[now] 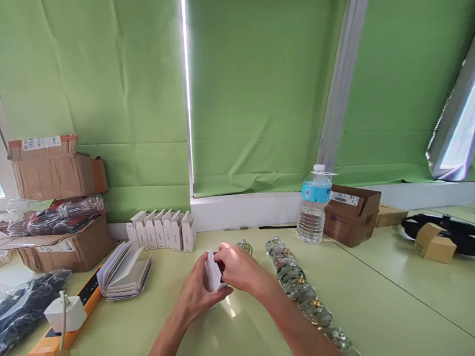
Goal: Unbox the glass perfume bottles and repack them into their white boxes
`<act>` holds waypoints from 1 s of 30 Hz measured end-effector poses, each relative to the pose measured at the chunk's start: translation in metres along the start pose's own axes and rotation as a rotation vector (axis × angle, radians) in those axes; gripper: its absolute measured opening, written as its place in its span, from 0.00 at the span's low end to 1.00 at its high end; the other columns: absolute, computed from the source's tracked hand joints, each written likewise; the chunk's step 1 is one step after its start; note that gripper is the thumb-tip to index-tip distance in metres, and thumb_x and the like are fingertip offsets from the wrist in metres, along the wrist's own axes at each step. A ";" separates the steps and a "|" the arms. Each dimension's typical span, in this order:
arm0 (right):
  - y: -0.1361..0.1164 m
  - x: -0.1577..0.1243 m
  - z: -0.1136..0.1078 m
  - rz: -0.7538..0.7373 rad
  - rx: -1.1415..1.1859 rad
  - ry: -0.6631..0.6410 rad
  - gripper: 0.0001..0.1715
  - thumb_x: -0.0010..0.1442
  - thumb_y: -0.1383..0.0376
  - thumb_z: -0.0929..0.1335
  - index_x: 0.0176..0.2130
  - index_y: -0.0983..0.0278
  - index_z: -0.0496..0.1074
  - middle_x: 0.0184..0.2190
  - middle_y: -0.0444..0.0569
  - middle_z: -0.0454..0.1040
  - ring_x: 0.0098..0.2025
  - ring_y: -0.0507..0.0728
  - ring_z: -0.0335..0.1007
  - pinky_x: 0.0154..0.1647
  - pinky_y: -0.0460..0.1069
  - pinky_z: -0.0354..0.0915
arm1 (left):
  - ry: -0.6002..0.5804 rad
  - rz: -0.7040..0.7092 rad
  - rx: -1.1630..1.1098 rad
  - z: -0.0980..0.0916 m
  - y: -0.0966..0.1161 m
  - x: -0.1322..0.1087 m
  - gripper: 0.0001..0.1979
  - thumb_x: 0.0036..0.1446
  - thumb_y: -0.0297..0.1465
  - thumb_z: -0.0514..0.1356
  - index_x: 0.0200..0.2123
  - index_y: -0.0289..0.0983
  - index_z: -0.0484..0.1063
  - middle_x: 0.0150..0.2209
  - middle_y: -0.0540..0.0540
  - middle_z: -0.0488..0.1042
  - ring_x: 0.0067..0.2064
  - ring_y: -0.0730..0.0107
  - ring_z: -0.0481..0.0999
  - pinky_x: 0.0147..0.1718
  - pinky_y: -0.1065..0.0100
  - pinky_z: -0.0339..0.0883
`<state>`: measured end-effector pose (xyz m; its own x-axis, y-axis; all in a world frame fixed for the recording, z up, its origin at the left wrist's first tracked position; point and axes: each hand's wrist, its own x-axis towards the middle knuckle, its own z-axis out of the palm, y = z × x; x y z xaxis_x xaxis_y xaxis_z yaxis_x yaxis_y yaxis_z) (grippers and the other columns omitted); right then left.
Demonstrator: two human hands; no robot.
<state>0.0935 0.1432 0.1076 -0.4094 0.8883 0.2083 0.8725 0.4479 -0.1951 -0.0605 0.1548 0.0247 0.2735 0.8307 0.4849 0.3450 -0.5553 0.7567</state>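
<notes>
My left hand (199, 290) and my right hand (238, 268) meet over the middle of the pale green table (385, 310). Both are closed on a small white carton (211, 272), held upright between them. My right fingers pinch at its top edge, where something dark shows. A small glass bottle (245, 247) stands just behind my right hand. To the right, a row of several small glass bottles (302, 293) runs along the table toward me.
Several open white cartons (161, 229) stand in a row at the back. A stack of flat cartons (124, 269) lies left, beside an orange power strip (71, 317). A water bottle (314, 206), brown boxes (353, 213) and black headgear (453, 231) sit right.
</notes>
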 end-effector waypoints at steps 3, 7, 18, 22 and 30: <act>-0.001 0.002 0.002 -0.014 0.069 -0.002 0.13 0.49 0.78 0.64 0.31 0.63 0.73 0.42 0.46 0.72 0.34 0.50 0.66 0.28 0.45 0.51 | -0.018 0.006 -0.039 0.000 0.000 0.001 0.37 0.48 0.40 0.67 0.60 0.42 0.58 0.52 0.42 0.73 0.49 0.54 0.75 0.45 0.59 0.70; -0.001 0.003 0.004 -0.003 0.095 -0.037 0.11 0.49 0.77 0.65 0.31 0.64 0.73 0.38 0.47 0.72 0.34 0.51 0.67 0.28 0.44 0.52 | -0.026 0.001 -0.012 0.001 -0.002 0.001 0.40 0.46 0.41 0.68 0.61 0.42 0.58 0.56 0.40 0.70 0.53 0.51 0.72 0.49 0.57 0.68; 0.008 -0.003 -0.002 0.036 -0.042 -0.067 0.02 0.51 0.67 0.67 0.26 0.63 0.69 0.22 0.46 0.70 0.23 0.51 0.60 0.23 0.47 0.47 | -0.089 -0.003 0.133 0.003 0.004 -0.002 0.42 0.43 0.39 0.70 0.61 0.47 0.57 0.57 0.44 0.68 0.50 0.52 0.73 0.45 0.58 0.70; 0.011 0.000 -0.002 0.044 -0.063 -0.078 0.04 0.47 0.69 0.67 0.23 0.63 0.67 0.20 0.47 0.71 0.22 0.52 0.61 0.23 0.47 0.45 | -0.094 0.003 0.116 0.004 0.006 -0.003 0.42 0.43 0.38 0.70 0.61 0.47 0.57 0.57 0.44 0.69 0.51 0.52 0.73 0.45 0.58 0.70; 0.008 -0.002 0.000 0.020 -0.039 -0.032 0.07 0.50 0.63 0.68 0.33 0.63 0.68 0.27 0.48 0.73 0.25 0.52 0.64 0.24 0.46 0.48 | -0.103 0.004 0.053 0.002 0.006 -0.003 0.41 0.44 0.35 0.69 0.61 0.45 0.57 0.57 0.45 0.68 0.52 0.54 0.72 0.49 0.58 0.68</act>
<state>0.1011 0.1450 0.1053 -0.3992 0.9003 0.1737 0.8903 0.4259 -0.1611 -0.0575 0.1492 0.0266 0.3652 0.8215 0.4380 0.3901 -0.5622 0.7292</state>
